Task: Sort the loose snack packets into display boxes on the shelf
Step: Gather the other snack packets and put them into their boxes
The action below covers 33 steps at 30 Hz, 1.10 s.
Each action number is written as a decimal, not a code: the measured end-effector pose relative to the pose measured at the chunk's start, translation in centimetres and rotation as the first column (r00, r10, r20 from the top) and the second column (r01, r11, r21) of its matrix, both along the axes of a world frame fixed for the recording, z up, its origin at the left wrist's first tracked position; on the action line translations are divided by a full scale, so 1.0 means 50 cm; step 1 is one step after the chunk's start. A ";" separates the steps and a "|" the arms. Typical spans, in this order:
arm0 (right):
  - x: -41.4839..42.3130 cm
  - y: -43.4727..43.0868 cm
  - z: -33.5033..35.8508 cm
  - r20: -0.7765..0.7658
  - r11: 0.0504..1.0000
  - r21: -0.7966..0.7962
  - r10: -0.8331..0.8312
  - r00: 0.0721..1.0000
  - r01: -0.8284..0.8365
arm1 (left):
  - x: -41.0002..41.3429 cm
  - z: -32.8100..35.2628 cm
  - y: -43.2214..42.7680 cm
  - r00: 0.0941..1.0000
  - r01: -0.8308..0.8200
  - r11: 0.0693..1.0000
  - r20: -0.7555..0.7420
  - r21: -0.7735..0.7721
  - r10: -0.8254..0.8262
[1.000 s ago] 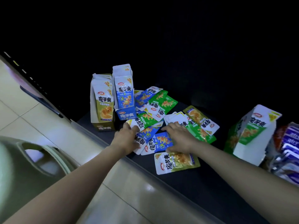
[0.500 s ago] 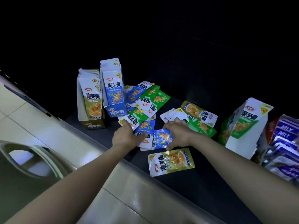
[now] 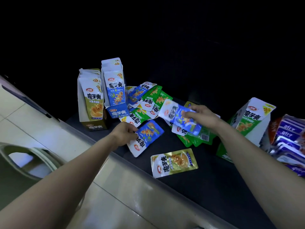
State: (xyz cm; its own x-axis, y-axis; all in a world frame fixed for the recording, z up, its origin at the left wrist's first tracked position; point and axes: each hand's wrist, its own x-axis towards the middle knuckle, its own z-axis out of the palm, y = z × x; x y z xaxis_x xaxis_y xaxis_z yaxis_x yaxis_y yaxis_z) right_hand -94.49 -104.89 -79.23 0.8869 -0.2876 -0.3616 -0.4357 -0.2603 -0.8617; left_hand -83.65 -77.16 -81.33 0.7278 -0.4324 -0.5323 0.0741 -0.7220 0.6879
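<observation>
Loose snack packets lie in a pile (image 3: 148,103) on the dark shelf (image 3: 206,187). My left hand (image 3: 123,134) pinches the edge of a blue packet (image 3: 146,138) near the shelf's front. My right hand (image 3: 203,117) grips another blue packet (image 3: 177,117), lifted above several green packets (image 3: 194,139). A gold packet (image 3: 174,162) lies alone at the front. Three display boxes stand on the shelf: a gold box (image 3: 91,103) at the left, a blue box (image 3: 114,90) beside it, a green box (image 3: 250,121) at the right.
Purple and white packets (image 3: 290,142) fill the shelf's right end. A pale shelf lip (image 3: 102,156) runs diagonally along the front. Below it are floor tiles and a grey-green basket (image 3: 19,166) at the left. The back of the shelf is dark.
My right hand has lifted a blue packet up and to the right, off the pile. My left hand has pulled another blue packet toward the shelf front.
</observation>
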 end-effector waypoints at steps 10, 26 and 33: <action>-0.002 0.082 -0.018 -0.017 0.922 0.131 0.369 0.929 -0.364 | -0.012 0.044 -0.005 0.983 0.002 0.953 -0.174 -0.304 -0.057; 0.067 0.165 -0.050 0.098 0.967 0.126 0.210 0.973 -0.221 | -0.039 0.004 -0.039 0.821 -0.569 0.676 -0.377 -0.469 0.429; 0.191 0.188 -0.078 0.021 0.707 -0.573 0.519 0.854 -0.416 | 0.020 0.006 0.028 0.930 -0.349 0.846 -0.039 -0.404 0.365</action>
State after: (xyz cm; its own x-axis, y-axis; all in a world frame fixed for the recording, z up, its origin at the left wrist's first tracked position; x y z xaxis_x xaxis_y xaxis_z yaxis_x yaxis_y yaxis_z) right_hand -84.92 -95.49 -83.12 0.9901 0.0837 -0.1130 0.0050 -0.8243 -0.5661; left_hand -82.63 -75.76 -81.01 0.8888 -0.3071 -0.3403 0.2419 -0.3162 0.9173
